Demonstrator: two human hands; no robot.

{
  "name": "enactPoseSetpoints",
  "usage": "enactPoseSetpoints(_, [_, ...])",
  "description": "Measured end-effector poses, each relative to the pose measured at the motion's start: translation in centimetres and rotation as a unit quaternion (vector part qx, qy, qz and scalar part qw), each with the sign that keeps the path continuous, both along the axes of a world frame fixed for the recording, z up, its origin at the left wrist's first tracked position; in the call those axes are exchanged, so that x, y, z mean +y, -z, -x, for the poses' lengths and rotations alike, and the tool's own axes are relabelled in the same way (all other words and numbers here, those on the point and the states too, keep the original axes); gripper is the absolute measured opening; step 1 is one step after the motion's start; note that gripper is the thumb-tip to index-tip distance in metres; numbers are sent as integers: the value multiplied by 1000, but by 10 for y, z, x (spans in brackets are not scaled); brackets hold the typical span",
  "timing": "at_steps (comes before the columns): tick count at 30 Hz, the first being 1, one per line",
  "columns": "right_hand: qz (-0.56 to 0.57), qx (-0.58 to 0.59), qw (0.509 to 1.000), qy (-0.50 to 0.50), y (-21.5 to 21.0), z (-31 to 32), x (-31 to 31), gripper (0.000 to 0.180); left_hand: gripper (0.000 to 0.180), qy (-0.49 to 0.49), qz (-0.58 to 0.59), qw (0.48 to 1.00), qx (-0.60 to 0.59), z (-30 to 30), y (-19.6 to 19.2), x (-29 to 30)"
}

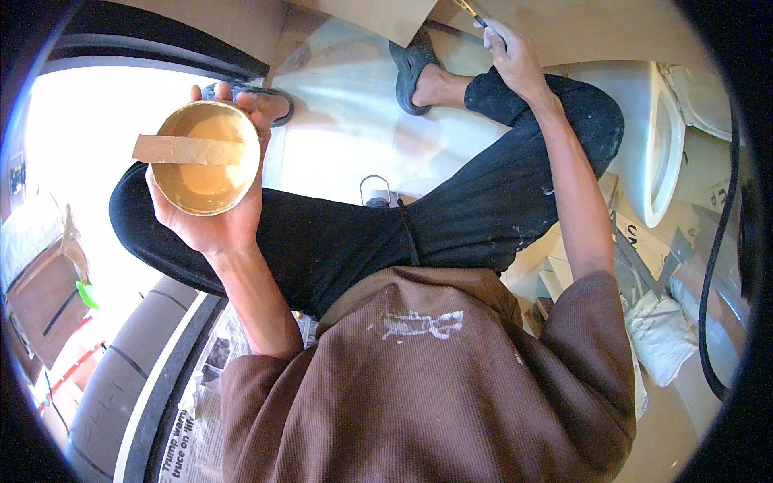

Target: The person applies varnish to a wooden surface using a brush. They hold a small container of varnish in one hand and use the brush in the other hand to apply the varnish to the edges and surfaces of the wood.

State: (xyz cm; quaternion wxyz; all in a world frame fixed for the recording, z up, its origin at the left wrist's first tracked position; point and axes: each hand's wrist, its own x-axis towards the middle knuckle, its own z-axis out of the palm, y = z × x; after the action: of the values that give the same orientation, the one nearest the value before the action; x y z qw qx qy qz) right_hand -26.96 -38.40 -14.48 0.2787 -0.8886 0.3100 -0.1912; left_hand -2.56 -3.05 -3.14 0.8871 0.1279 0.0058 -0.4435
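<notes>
My left hand [232, 227] cups a round tub [164, 190] from below and the side, its fingers wrapped around the far rim. Tan paint [205, 183] lies inside the tub. A flat wooden stick [185, 150] rests across it, one end over the left rim and the other coated in paint. At the upper right, my right hand [515, 60] is closed around the dark handle of a thin paintbrush [465, 7]. The brush points up and left, and its bristle end runs past the top edge of the picture. Whitish smears mark the right fingers.
A tan panel [596, 30] spans the top right, with a board corner [386, 18] beside it. A white toilet [662, 153] stands at right, near a hanging black cable [712, 290] and a white bag [662, 334]. Newspaper [189, 439] lies lower left; a small device with a wire handle [377, 194] sits between my legs.
</notes>
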Motion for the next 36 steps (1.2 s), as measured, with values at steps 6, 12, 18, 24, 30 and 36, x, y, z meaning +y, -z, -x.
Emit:
enactPoseSetpoints(6, [-5, -23, 1000, 14, -13, -9, 8, 31, 79, 43, 53, 998, -9, -1, 5, -2])
enactPoseSetpoints(12, [-65, 47, 997, 7, 0, -1, 6, 28, 75, 20, 9, 1000, -15, 4, -3, -3])
enactPoseSetpoints(18, [-72, -51, 996, -11, 1, -9, 5, 26, 76, 24, -1, 999, -24, 3, -3, -5])
enactPoseSetpoints(24, [-21, 19, 999, -31, 7, -4, 9, 26, 79, 48, 36, 997, -48, -5, 7, 3])
enactPoseSetpoints(30, [-58, -9, 998, 7, -2, -13, 13, 26, 78, 42, 21, 998, -49, -3, 5, 0])
enactPoseSetpoints(36, [-57, -13, 998, -4, 1, -11, 17, 23, 76, 47, 22, 996, -71, -5, 10, 4])
